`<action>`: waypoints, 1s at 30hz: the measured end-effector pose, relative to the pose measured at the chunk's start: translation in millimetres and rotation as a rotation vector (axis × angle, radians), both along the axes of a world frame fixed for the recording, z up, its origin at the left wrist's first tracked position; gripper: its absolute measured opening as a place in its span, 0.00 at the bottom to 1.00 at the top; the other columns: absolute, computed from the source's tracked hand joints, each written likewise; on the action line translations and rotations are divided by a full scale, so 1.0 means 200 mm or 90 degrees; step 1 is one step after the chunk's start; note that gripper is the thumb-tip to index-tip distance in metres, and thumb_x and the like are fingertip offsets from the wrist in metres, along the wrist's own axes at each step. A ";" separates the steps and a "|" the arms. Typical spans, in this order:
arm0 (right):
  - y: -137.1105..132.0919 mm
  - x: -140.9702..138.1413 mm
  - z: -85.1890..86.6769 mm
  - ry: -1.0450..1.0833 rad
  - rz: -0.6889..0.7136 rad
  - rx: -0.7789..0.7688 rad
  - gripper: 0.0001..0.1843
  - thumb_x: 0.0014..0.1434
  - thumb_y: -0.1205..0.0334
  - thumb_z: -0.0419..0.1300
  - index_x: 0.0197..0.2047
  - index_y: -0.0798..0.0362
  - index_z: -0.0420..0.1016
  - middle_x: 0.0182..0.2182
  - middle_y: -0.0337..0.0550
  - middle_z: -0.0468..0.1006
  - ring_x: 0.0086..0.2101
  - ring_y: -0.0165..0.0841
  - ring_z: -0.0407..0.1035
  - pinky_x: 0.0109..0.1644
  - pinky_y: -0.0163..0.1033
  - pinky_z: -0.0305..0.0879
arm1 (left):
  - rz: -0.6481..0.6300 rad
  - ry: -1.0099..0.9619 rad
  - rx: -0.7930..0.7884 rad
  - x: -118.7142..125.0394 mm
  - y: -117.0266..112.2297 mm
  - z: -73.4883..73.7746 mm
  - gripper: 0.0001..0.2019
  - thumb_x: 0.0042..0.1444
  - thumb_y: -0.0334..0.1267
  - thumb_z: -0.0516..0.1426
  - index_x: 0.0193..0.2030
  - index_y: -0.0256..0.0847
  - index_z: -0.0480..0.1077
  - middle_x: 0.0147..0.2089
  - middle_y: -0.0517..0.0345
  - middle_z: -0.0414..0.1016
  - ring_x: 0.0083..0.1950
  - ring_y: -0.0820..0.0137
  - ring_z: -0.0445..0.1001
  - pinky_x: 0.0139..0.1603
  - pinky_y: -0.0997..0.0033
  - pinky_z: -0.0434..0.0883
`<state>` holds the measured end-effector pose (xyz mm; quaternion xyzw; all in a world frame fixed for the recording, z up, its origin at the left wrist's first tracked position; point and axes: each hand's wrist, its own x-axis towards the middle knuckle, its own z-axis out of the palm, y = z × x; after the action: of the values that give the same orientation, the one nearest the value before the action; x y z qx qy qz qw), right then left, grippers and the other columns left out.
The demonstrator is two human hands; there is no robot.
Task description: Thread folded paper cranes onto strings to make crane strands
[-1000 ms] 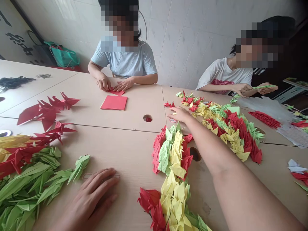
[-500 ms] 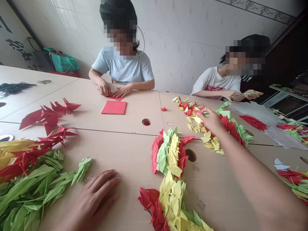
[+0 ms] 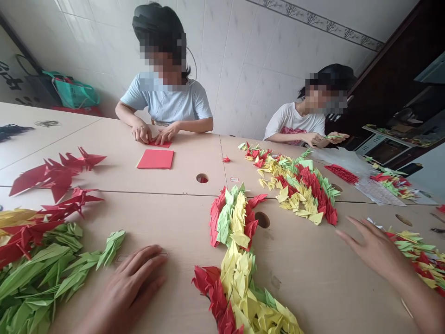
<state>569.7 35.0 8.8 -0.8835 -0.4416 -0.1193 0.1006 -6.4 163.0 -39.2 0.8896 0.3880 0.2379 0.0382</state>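
My left hand [image 3: 137, 278] rests on the table, fingers extended and empty, just right of a heap of green folded paper cranes [image 3: 45, 269]. My right hand [image 3: 371, 248] is open at the right, fingers apart with nothing in them, close to the near end of a red, yellow and green crane string [image 3: 308, 181]. Between my hands lies another string of yellow, red and green cranes [image 3: 239, 273], reaching to the bottom edge. Larger red cranes [image 3: 57, 176] stand at the left. A single small red crane [image 3: 225, 159] sits farther back.
Across the table [image 3: 167, 208], a person in light blue [image 3: 174, 104] presses red paper beside a stack of red sheets [image 3: 155, 159]. Another person in white [image 3: 294, 123] handles thin green paper. A bundle of red strips [image 3: 341, 173] and more cranes [image 3: 422, 260] lie right. Round holes [image 3: 262, 220] pierce the tabletop.
My right hand has left the far crane string, moving right and nearer to me, its fingers now spread. My left hand stays on the table. The view has shifted slightly to the right.
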 end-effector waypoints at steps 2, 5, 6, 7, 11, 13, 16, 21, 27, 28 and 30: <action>0.29 -0.20 0.02 0.052 0.117 -0.004 0.26 0.53 0.40 0.47 0.54 0.35 0.63 0.58 0.44 0.64 0.56 0.42 0.60 0.54 0.48 0.63 | 0.008 0.001 -0.015 0.00 0.00 0.01 0.16 0.55 0.50 0.54 0.48 0.49 0.70 0.51 0.56 0.73 0.50 0.64 0.73 0.47 0.68 0.72; 0.72 -0.45 0.01 0.046 0.248 -0.063 0.27 0.57 0.48 0.47 0.59 0.47 0.61 0.59 0.47 0.63 0.58 0.41 0.58 0.58 0.46 0.59 | -0.017 0.021 -0.011 -0.01 0.00 0.02 0.16 0.54 0.49 0.55 0.49 0.50 0.69 0.51 0.57 0.73 0.50 0.64 0.73 0.48 0.69 0.72; 0.84 -0.50 -0.01 0.021 0.256 -0.101 0.28 0.58 0.50 0.47 0.60 0.49 0.60 0.59 0.48 0.62 0.58 0.43 0.57 0.58 0.48 0.58 | -0.026 0.024 -0.004 -0.01 0.00 0.02 0.17 0.54 0.49 0.56 0.49 0.50 0.69 0.51 0.57 0.73 0.49 0.65 0.74 0.47 0.70 0.72; 0.94 -0.54 -0.03 0.011 0.258 -0.111 0.28 0.57 0.51 0.49 0.60 0.50 0.60 0.59 0.50 0.63 0.57 0.45 0.58 0.57 0.50 0.57 | -0.031 0.024 0.006 -0.01 0.01 0.03 0.17 0.54 0.48 0.56 0.49 0.50 0.69 0.51 0.57 0.74 0.49 0.65 0.74 0.46 0.70 0.72; 1.14 -0.55 -0.10 -0.005 0.249 -0.135 0.21 0.57 0.59 0.51 0.54 0.47 0.69 0.49 0.47 0.73 0.51 0.44 0.65 0.57 0.53 0.54 | -0.028 0.024 0.063 0.00 0.01 0.04 0.16 0.54 0.49 0.55 0.47 0.47 0.71 0.49 0.55 0.75 0.46 0.65 0.75 0.43 0.70 0.74; 1.14 -0.50 -0.11 -0.014 0.230 -0.143 0.17 0.57 0.62 0.51 0.47 0.45 0.74 0.44 0.45 0.77 0.47 0.43 0.67 0.55 0.52 0.55 | -0.032 0.027 0.077 0.00 0.01 0.04 0.16 0.54 0.49 0.55 0.47 0.47 0.71 0.48 0.55 0.75 0.45 0.65 0.76 0.42 0.70 0.74; 1.07 -0.42 -0.09 -0.034 0.175 -0.135 0.16 0.54 0.67 0.51 0.41 0.48 0.76 0.41 0.48 0.77 0.47 0.45 0.66 0.54 0.53 0.55 | -0.032 0.016 0.067 0.00 0.01 0.03 0.16 0.54 0.49 0.55 0.47 0.47 0.71 0.49 0.55 0.75 0.46 0.65 0.75 0.43 0.71 0.73; 1.06 -0.37 -0.04 -0.024 0.116 -0.081 0.17 0.49 0.65 0.55 0.43 0.52 0.75 0.46 0.54 0.72 0.49 0.51 0.63 0.50 0.57 0.56 | -0.027 0.015 0.048 -0.02 0.02 0.00 0.17 0.53 0.50 0.56 0.48 0.49 0.71 0.50 0.56 0.74 0.46 0.65 0.75 0.45 0.71 0.73; 1.39 -0.45 -0.06 0.044 0.187 -0.006 0.23 0.56 0.54 0.52 0.54 0.51 0.64 0.53 0.50 0.66 0.53 0.42 0.60 0.54 0.44 0.59 | -0.009 0.045 0.015 -0.07 -0.01 -0.08 0.21 0.53 0.51 0.56 0.53 0.53 0.67 0.55 0.57 0.71 0.52 0.63 0.72 0.50 0.68 0.72; 1.46 -0.46 -0.07 0.057 0.195 -0.003 0.25 0.57 0.52 0.51 0.56 0.53 0.63 0.53 0.52 0.66 0.54 0.42 0.59 0.54 0.44 0.59 | -0.004 0.054 0.009 -0.08 -0.01 -0.09 0.22 0.52 0.51 0.56 0.54 0.53 0.67 0.56 0.58 0.70 0.53 0.63 0.72 0.51 0.68 0.71; 1.57 -0.47 -0.09 0.079 0.198 -0.002 0.28 0.58 0.49 0.50 0.58 0.55 0.60 0.55 0.55 0.63 0.57 0.44 0.55 0.56 0.46 0.57 | 0.002 0.071 -0.001 -0.09 -0.03 -0.10 0.24 0.51 0.52 0.57 0.56 0.54 0.66 0.58 0.58 0.69 0.55 0.62 0.71 0.53 0.68 0.71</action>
<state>475.8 349.2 -9.4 -0.8103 -0.5662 -0.0468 0.1437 -25.1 156.9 -58.9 0.9010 0.3908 0.1878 0.0166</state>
